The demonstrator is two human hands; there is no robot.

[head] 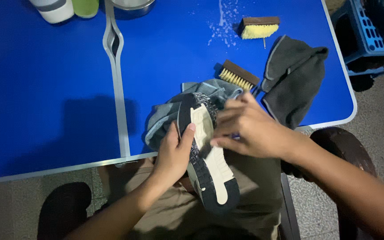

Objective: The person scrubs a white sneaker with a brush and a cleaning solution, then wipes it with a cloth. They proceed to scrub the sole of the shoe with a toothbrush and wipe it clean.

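Between hands: shoe (210,164) sole-up. Left hand (172,153) clamped round its side; right hand (250,131) fingers pressed on sole. Best gripped firm, rubbed evenly. Beyond right hand: brush (238,75), grey cloth (294,78) on tabletop (45,102).

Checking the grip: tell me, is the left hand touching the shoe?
Touching. The head view shows the left hand wrapped around the upturned shoe, thumb pressed on its sole edge.

Blue table (45,89), grey cloth (296,78), cream-and-black shoe sole (207,155), yellow-bristled brush (258,27)
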